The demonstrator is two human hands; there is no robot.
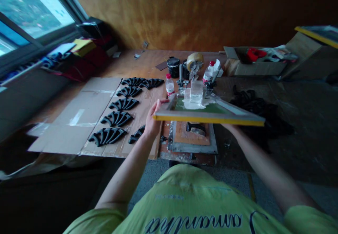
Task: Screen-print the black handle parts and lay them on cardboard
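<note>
A screen printing frame (211,118) with a yellow front edge is tilted up over the work board, its back end at the clamps. My left hand (152,118) is closed round its left front corner. My right hand (229,126) reaches beneath the frame's right part; its fingers are hidden. White ink (194,104) lies on the green mesh, and a clear block-like squeegee (196,92) stands in it. Below the frame, a curved black part (195,128) rests on a wooden plate (182,137) fixed to a grey base.
Rows of black curved parts (120,104) lie on cardboard (99,93) to the left. A dark heap of parts (258,111) is at right. Behind stand a red-capped bottle (169,85), a black tub (173,67), a tape roll (195,61) and an open carton (253,68).
</note>
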